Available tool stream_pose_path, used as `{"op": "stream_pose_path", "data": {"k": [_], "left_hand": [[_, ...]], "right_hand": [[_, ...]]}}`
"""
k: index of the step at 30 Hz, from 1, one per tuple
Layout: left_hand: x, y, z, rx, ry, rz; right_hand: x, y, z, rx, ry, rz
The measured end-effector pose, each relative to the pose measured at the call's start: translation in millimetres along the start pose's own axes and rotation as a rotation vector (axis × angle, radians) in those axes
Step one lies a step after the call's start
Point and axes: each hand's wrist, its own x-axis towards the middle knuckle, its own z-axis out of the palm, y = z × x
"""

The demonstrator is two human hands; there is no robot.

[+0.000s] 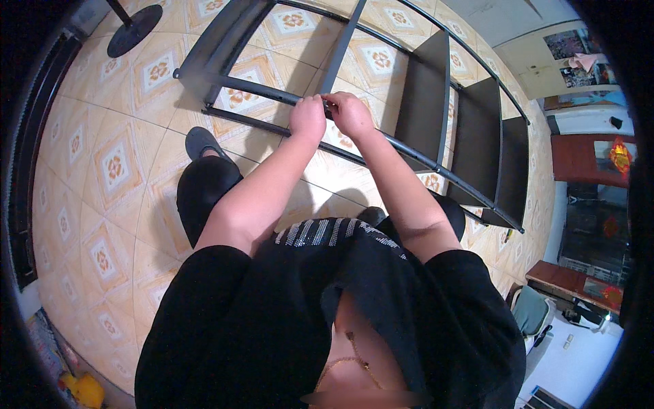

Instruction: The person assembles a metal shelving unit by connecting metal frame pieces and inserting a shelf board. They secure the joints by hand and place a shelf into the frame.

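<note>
A black shelving rack [426,162] of metal tubes lies on the floor in front of me, with several dark shelf panels [422,102] set across it. My left hand [308,118] is closed at the near tube, beside the end of a narrower panel [338,51]. Against it, my right hand [351,116] has its thumb and fingers pinched together at the same joint. Something small and dark shows between the two hands, but the fingers hide what it is. Both forearms reach forward over the rack's near side.
Patterned tiles [116,170] cover the floor. A round dark stand base [135,31] is at the far left. To the right are a white table [569,354], a green-grey bag-like thing [531,310] and reddish-brown furniture [579,160]. A yellow object [85,390] lies at lower left.
</note>
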Motion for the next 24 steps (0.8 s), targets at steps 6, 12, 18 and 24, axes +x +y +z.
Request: {"op": "stream_pose_path", "data": {"k": [6, 12, 18, 24], "left_hand": [[-3.6, -2.8, 6.7, -0.02, 0.013, -0.021], [-7.7, 6.2, -4.6, -0.115, -0.026, 0.005], [-4.6, -1.9, 12.8, -0.346, -0.077, -0.071], [-8.6, -7.2, -3.1, -0.511, -0.114, -0.251]], "right_hand": [[10.7, 5.9, -9.3, -0.256, 0.012, -0.271], [30.4, -10.0, -26.2, -0.631, -0.257, -0.419], [23.1, -8.5, -22.2, -0.688, -0.376, -0.339], [6.8, -29.6, -1.7, -0.882, -0.295, -0.302]]}}
